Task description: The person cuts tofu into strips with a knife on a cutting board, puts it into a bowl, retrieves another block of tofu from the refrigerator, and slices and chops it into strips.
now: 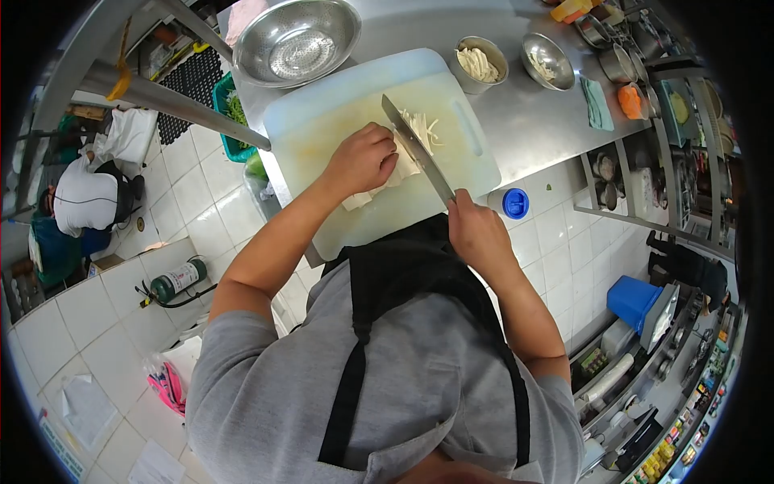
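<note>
In my right hand point(477, 234) is the handle of a large kitchen knife point(425, 161), its broad blade angled across the white cutting board point(306, 129). My left hand point(364, 160) is closed, with its fingers curled over a pale, cream-coloured food point(405, 168) beside the blade; the exact kind cannot be made out. More pale slabs point(359, 201) of it lie below that hand. On the blade's far side is a small pile of thin pale strips point(421, 127). My fingertips are partly hidden.
Behind the board stand a steel colander point(298, 44), a steel pot of pale strips point(479, 64) and a steel bowl point(547, 61). A green cloth point(597, 105) lies on the steel table point(532, 121). A person point(89, 194) bends down at far left.
</note>
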Demonstrator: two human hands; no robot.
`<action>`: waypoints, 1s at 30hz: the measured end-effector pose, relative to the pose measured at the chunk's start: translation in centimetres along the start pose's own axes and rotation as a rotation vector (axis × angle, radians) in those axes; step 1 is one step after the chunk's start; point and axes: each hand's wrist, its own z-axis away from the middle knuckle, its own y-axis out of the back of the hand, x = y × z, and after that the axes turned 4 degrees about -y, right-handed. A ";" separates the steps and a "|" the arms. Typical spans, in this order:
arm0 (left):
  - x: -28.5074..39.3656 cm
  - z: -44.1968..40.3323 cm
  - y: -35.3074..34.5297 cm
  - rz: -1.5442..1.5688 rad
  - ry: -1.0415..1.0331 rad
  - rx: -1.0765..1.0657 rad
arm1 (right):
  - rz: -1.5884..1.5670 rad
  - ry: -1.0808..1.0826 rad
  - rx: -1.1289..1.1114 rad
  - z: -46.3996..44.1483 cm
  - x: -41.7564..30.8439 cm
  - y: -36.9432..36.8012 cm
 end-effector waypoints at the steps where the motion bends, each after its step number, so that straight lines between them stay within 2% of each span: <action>1: 0.1 0.0 0.0 -0.004 -0.006 0.035 | 0.008 -0.011 -0.004 0.3 -0.3 0.2; 3: 0.2 0.2 0.1 -0.008 -0.012 0.067 | 0.012 -0.022 -0.009 0.1 0.0 -0.7; 5: 0.0 0.3 0.1 -0.002 0.014 -0.023 | 0.052 -0.021 -0.048 -0.9 0.8 -2.9; 9: 0.0 0.6 0.1 -0.006 0.021 -0.072 | 0.039 0.015 -0.009 0.1 0.2 -1.2; 11: 0.0 0.6 -0.1 -0.020 0.020 -0.011 | 0.019 -0.004 0.031 0.4 -0.4 -0.6; 21: 0.3 0.6 0.7 -0.009 0.052 0.032 | -0.006 -0.017 0.047 0.8 -0.1 -0.6; 26: 0.2 0.9 0.3 0.019 -0.016 0.084 | -0.020 -0.012 0.029 0.8 -0.5 -1.0; 30: 0.0 0.7 0.4 -0.015 0.025 -0.014 | 0.029 -0.014 -0.016 -0.7 0.7 -3.3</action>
